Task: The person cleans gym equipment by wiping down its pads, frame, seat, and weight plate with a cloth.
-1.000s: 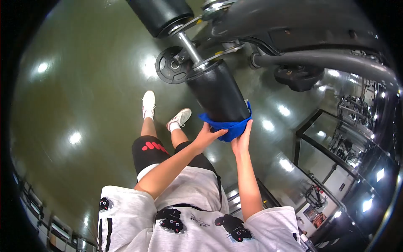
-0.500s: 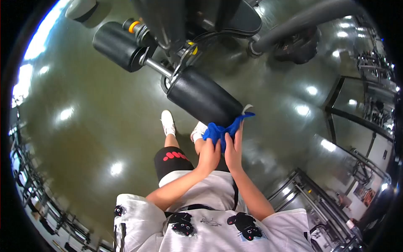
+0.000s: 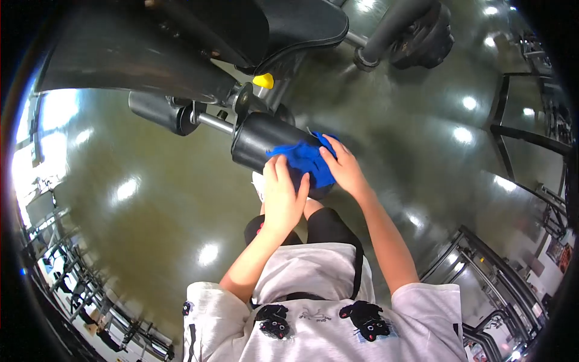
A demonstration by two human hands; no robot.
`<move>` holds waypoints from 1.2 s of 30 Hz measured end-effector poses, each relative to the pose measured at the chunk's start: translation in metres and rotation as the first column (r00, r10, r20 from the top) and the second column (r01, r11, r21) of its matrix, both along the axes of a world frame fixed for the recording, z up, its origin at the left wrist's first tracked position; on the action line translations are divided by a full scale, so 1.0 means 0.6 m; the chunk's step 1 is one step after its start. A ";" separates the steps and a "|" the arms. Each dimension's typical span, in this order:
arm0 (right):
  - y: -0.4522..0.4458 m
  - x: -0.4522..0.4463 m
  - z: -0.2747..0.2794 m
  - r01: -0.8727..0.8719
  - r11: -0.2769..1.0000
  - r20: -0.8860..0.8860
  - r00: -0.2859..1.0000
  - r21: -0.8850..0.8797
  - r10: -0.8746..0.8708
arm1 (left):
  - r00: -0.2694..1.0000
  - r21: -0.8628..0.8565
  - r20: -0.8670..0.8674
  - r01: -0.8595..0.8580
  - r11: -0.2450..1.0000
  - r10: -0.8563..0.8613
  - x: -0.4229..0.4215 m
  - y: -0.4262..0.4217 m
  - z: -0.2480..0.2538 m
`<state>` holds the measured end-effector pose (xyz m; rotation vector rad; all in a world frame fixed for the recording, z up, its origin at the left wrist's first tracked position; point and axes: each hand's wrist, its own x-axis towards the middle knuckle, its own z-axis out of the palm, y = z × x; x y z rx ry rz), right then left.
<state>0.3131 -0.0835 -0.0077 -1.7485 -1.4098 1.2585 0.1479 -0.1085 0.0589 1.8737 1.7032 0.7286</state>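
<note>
A blue cloth lies spread and rumpled over the near end of a black padded roller. My left hand is on the cloth's left part, fingers curved over it and thumb apart at its lower edge. At the cloth's right edge, my right hand has its fingers and thumb closed on the fabric. The palms and the cloth's underside are hidden.
A metal bar joins this roller to a second black roller. Above hang the machine's dark padded seat and a yellow knob. A thick grey arm stands at upper right, metal frames at lower right.
The cloth has gone from bunched at the roller's end to spread over its top. Both hands have moved up, the left one leftward, and are farther apart. The view has shifted.
</note>
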 end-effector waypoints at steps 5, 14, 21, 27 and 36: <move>-0.009 0.018 -0.007 0.017 1.000 -0.071 0.997 0.000 -0.017 | 0.967 -0.066 -0.223 0.111 0.992 -0.124 0.007 0.011 -0.004; -0.026 0.020 0.063 0.084 0.974 0.127 0.986 0.208 -0.112 | 0.970 -0.107 0.223 0.124 0.987 -0.097 -0.022 0.024 -0.010; 0.032 -0.016 0.136 0.227 0.967 -0.059 0.973 0.114 -0.222 | 0.576 -0.432 0.721 -0.061 0.900 0.385 -0.078 0.019 -0.021; 0.078 -0.082 0.195 0.233 0.965 -0.204 0.957 0.123 -0.205 | 0.630 -0.402 0.669 -0.139 0.905 0.394 -0.161 0.067 0.042; 0.114 -0.170 0.234 -0.298 0.954 0.136 0.946 0.023 0.293 | 0.924 -0.079 0.354 -0.128 0.989 0.148 -0.260 0.113 0.054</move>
